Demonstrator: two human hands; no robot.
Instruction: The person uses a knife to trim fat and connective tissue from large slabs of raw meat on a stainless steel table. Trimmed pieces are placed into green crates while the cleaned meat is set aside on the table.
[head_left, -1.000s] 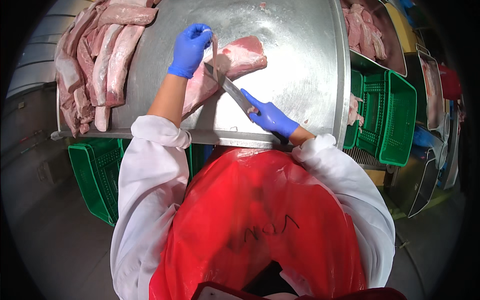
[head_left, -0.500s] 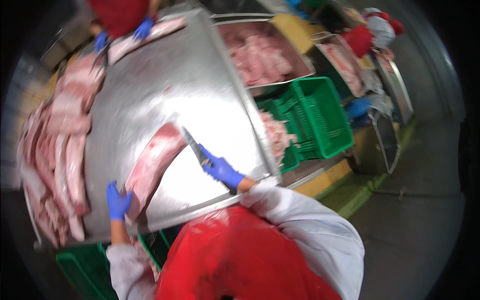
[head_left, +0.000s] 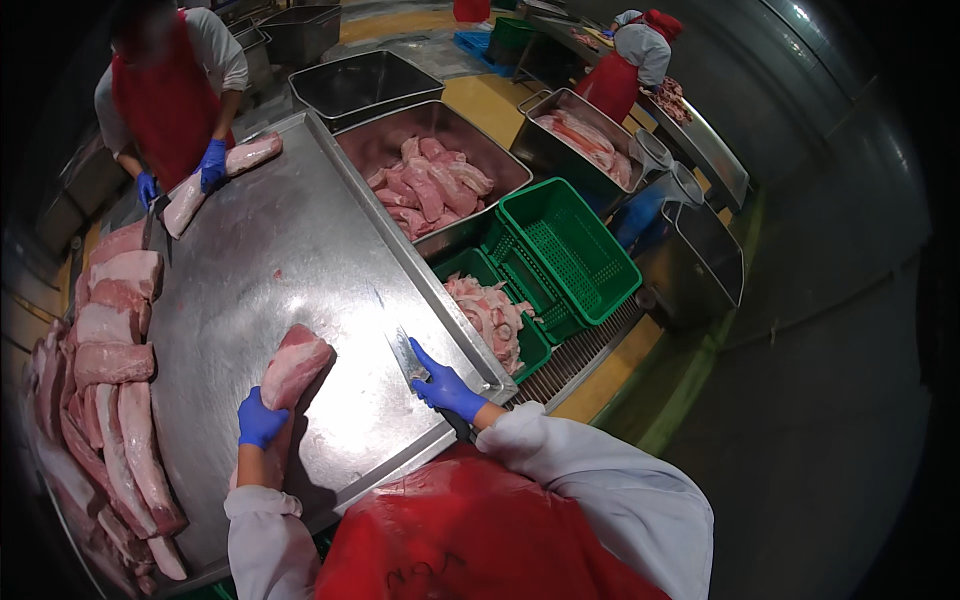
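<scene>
A long pork loin (head_left: 296,370), pink with a pale fat side, lies near the front of the steel table (head_left: 235,290), its far end slightly raised. My left hand (head_left: 262,418), in a blue glove, grips it around the left edge at about mid-length; the loin's near end is partly behind my forearm. To the right, clear of the meat, my right hand (head_left: 446,388), also blue-gloved, is closed round the handle of a knife (head_left: 405,352). Its blade points away from me over the bare steel.
Several loins and strips (head_left: 125,400) are piled along the table's left side. Across the table, a co-worker (head_left: 170,90) handles another loin (head_left: 225,180) with a knife. Beyond the right edge stand a steel tub of meat (head_left: 510,190), a green crate (head_left: 590,270) and a bin of trimmings (head_left: 490,315).
My left hand has gone from beside the loin's near end to a grip at its middle, and the loin has been turned more lengthwise. The knife stays in my right hand. The view has tilted up.
</scene>
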